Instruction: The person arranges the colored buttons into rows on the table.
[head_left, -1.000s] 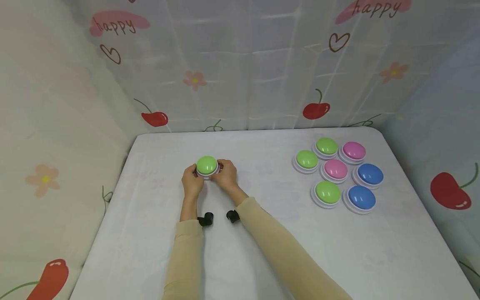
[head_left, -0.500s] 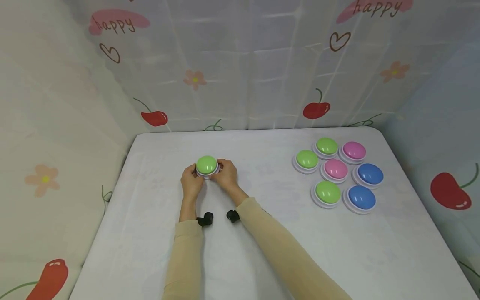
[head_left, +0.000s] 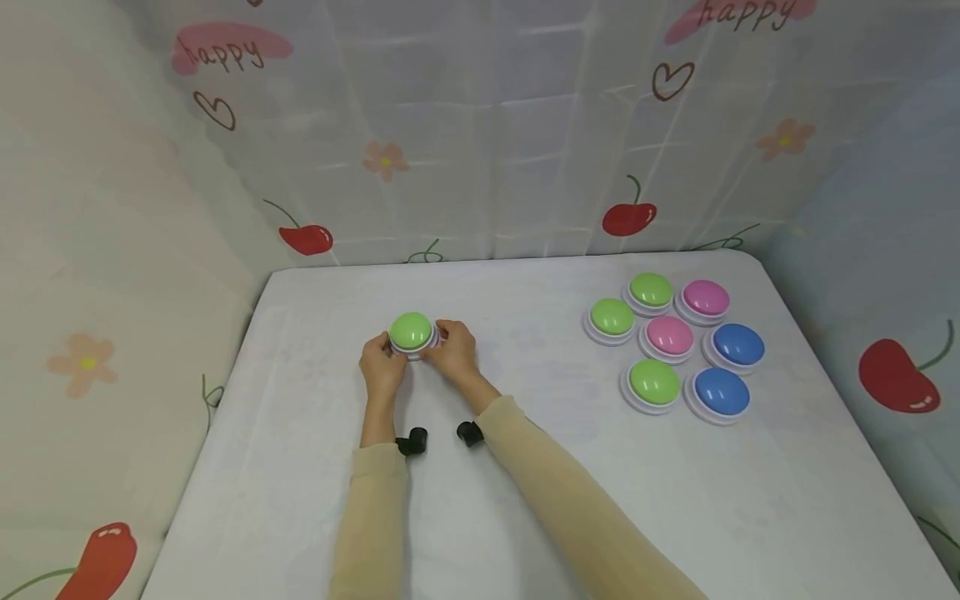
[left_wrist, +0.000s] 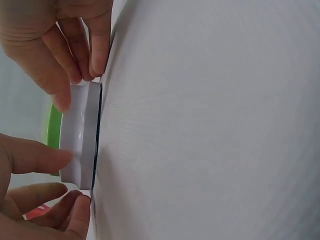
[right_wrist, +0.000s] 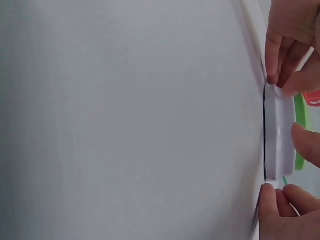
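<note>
A green dome push button [head_left: 410, 331] with a white round base stands on the table at left centre in the head view. My left hand [head_left: 381, 367] holds the base from its left side, and my right hand [head_left: 453, 352] holds it from the right. In the left wrist view, the left thumb [left_wrist: 42, 157] lies against the near side of the white base [left_wrist: 80, 135]. The right thumb [right_wrist: 307, 142] touches the same base in the right wrist view, its other fingers [right_wrist: 269, 200] down at the tabletop. The base's far side is hidden.
Several more buttons stand grouped at the right of the white table [head_left: 525, 500]: green ones [head_left: 655, 382], pink ones [head_left: 670, 335] and blue ones [head_left: 722, 392]. Patterned curtains [head_left: 487, 150] rise behind the table and at both sides. A black wrist camera [head_left: 412, 442] sits on each sleeve.
The head view shifts very slightly. Both hands keep their hold on the green button in the same place.
</note>
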